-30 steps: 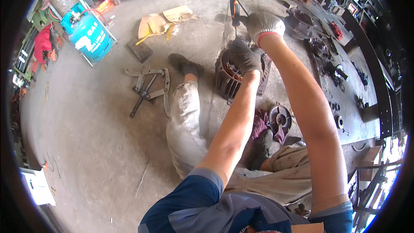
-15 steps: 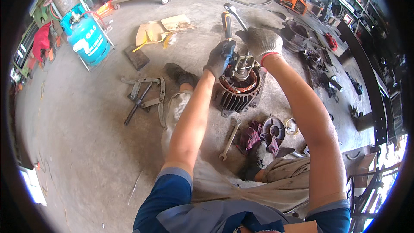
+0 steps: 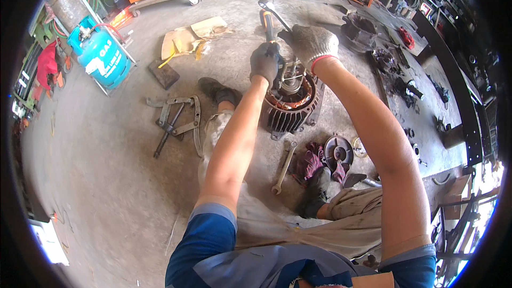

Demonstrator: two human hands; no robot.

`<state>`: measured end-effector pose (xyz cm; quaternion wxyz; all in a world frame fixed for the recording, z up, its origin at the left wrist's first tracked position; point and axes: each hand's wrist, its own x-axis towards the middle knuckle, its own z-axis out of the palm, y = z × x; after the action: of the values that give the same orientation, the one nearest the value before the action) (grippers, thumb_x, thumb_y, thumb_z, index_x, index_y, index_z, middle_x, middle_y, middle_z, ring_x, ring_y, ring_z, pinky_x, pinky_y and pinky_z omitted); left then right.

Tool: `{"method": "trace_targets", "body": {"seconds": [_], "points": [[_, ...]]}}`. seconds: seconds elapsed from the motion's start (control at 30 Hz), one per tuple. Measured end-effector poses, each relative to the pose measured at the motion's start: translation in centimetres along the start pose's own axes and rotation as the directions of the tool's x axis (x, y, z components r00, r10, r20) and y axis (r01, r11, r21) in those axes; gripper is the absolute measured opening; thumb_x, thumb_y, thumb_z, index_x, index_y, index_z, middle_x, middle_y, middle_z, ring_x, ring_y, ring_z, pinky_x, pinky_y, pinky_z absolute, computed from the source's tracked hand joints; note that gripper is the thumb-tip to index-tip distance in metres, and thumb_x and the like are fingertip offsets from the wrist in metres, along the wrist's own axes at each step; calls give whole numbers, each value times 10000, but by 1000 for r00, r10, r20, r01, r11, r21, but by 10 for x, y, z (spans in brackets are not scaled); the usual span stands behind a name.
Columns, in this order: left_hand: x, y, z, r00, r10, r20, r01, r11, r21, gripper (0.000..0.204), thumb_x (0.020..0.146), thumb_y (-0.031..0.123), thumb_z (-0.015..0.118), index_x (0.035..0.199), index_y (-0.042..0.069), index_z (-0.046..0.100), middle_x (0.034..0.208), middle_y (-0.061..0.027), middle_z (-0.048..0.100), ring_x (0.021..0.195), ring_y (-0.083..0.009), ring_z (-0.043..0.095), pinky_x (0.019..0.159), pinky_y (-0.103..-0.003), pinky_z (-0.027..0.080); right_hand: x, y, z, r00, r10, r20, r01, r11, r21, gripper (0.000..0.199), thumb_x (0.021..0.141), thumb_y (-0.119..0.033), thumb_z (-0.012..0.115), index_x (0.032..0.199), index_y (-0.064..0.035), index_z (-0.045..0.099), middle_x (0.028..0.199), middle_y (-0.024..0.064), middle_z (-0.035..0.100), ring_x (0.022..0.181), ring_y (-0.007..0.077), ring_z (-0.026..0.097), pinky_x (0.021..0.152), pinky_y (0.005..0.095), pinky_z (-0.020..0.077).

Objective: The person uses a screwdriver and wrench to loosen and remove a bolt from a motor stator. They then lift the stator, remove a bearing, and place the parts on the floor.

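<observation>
My left hand, in a dark glove, is closed around a tool with an orange-and-black handle, probably a screwdriver; its working end is hidden. My right hand, in a pale, soiled knit glove with a red cuff, grips a long metal wrench, whose free end points away to the left. Both hands are just above an electric motor with a finned dark housing and copper windings, standing on the floor between my feet. A small bolted puller sits over the motor's shaft, partly covered by my hands.
A larger jaw puller lies left of my leg. Near my right boot are a combination wrench, a purple rag and a round metal cover. Greasy parts lie to the right; a blue gas cylinder stands left.
The view has shifted slightly. My left hand has turned so its back shows more, and the wrench's free end has swung a little to the left. Both hands keep their grip.
</observation>
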<state>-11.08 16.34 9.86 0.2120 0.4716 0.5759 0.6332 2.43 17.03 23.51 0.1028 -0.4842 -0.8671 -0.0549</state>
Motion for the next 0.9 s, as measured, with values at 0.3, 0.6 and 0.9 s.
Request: {"method": "trace_targets", "body": {"seconds": [0.3, 0.6, 0.9], "points": [[-3, 0, -6, 993, -89, 81, 104, 972, -212, 226, 945, 220, 599, 1024, 39, 709, 832, -59, 682, 709, -151, 621, 643, -316, 511, -5, 12, -10, 990, -130, 49, 128, 991, 42, 562, 994, -608, 427, 1144, -128, 677, 979, 151, 731, 941, 338, 708, 821, 459, 535], [-52, 16, -9, 954, -288, 82, 290, 823, -489, 249, 961, 242, 621, 1036, 27, 721, 778, 3, 599, 669, -99, 565, 596, -273, 459, 0, 17, -11, 968, -240, 80, 238, 971, 30, 552, 1010, -585, 428, 1188, -112, 652, 1003, 162, 725, 963, 341, 702, 838, 464, 526], [-52, 8, 1, 952, -293, -92, 256, 923, -287, 242, 951, 201, 622, 953, -25, 711, 718, -18, 614, 654, -93, 518, 588, -304, 429, 16, -18, -8, 974, 138, 181, -170, 970, 172, 557, 992, -591, 476, 1118, -131, 765, 1130, 140, 737, 1040, 299, 719, 844, 422, 552]]}}
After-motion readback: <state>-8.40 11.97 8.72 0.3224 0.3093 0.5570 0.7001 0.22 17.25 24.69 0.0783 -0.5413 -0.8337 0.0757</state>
